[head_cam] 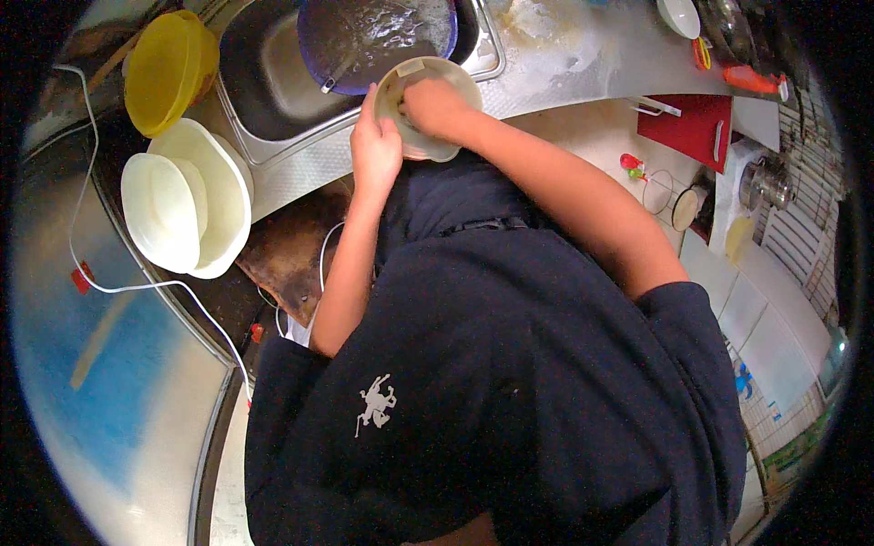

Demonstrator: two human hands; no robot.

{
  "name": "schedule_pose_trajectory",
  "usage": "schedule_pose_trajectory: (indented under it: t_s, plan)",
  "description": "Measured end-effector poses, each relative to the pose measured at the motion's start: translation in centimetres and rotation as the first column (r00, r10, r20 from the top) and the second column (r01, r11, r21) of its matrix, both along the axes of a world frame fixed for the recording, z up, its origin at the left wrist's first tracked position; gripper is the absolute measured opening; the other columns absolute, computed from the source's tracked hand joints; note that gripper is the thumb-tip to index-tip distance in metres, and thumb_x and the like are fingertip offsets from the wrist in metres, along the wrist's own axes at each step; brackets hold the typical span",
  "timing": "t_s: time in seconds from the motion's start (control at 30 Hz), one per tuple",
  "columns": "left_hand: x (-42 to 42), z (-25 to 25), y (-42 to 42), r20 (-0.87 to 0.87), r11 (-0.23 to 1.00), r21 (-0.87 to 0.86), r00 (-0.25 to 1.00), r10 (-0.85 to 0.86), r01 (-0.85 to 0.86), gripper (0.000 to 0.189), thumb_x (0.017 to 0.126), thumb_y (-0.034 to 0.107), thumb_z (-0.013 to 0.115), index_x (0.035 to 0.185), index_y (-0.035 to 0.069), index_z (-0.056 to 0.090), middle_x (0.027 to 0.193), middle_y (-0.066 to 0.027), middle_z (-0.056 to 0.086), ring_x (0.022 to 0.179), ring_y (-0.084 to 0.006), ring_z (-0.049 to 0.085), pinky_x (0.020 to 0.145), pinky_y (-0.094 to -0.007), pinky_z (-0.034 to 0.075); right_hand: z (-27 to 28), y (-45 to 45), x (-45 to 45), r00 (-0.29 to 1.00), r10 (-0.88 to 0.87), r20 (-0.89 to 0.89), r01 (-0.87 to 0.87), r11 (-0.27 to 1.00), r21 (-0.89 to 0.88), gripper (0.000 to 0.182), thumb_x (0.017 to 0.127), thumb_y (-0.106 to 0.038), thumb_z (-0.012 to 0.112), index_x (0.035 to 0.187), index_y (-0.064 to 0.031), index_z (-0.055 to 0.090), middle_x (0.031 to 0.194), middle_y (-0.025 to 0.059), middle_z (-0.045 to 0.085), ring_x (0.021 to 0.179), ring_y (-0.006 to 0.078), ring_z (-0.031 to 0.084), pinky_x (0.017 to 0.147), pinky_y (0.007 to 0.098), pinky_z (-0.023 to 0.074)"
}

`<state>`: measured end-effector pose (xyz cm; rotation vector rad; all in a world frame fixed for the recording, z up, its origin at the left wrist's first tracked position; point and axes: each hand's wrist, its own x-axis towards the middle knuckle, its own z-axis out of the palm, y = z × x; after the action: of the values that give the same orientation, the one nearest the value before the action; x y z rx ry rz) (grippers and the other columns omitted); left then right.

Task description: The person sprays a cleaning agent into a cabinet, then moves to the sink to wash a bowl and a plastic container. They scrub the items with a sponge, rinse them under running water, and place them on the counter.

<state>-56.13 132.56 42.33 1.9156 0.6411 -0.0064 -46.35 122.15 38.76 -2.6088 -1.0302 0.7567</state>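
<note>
A pale, translucent plastic bowl (444, 149) is tilted in front of my waist, over the front edge of the sink. My left hand (377, 151) grips its left side, thumb against the wall. Inside the bowl is my right hand (435, 108), slightly blurred, its fingers down against the inner wall. Something small and dark shows at those fingertips, but I cannot make out what it is. Just beyond the bowl, a blue-rimmed basin (311, 58) of foamy water sits in the stainless steel sink (254, 149).
Left of the sink stand nested white plastic tubs (232, 205) and a yellow basin (158, 75). A white cable (109, 289) runs down the left side. On the wet steel counter (580, 75) at right are a white bowl (679, 17) and an orange-red item (751, 80).
</note>
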Motion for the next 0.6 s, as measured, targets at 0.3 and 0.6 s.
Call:
schedule_pose_trajectory:
  t_s: [0.3,0.6]
  plan:
    - [-0.2,-0.1,-0.8,0.116,0.989,-0.139,0.991,0.058,-0.042,0.061,0.080,-0.007,0.040,0.140,0.003,0.041,0.126,-0.0245,0.057,0.119,-0.0325,0.056,0.100,-0.0361,0.042,-0.8,1.7,0.1,0.474,-0.634,-0.611,0.806,0.592,0.011,0.030,0.085,-0.029,0.059,0.092,-0.0013,0.069,0.093,0.0212,0.068,0.089,0.0361,0.066,0.080,0.0463,0.0511]
    - [-0.1,0.3,-0.7,0.026,0.999,0.009,0.999,-0.033,0.032,0.064,0.076,-0.005,0.045,0.139,0.005,0.042,0.108,-0.0288,0.063,0.100,-0.0385,0.064,0.087,-0.0404,0.049,-3.9,1.5,0.0,0.706,-0.664,-0.246,0.706,0.690,0.164,0.033,0.087,-0.036,0.065,0.082,-0.0040,0.070,0.061,0.0099,0.066,0.051,0.0204,0.066,0.059,0.0347,0.0525]
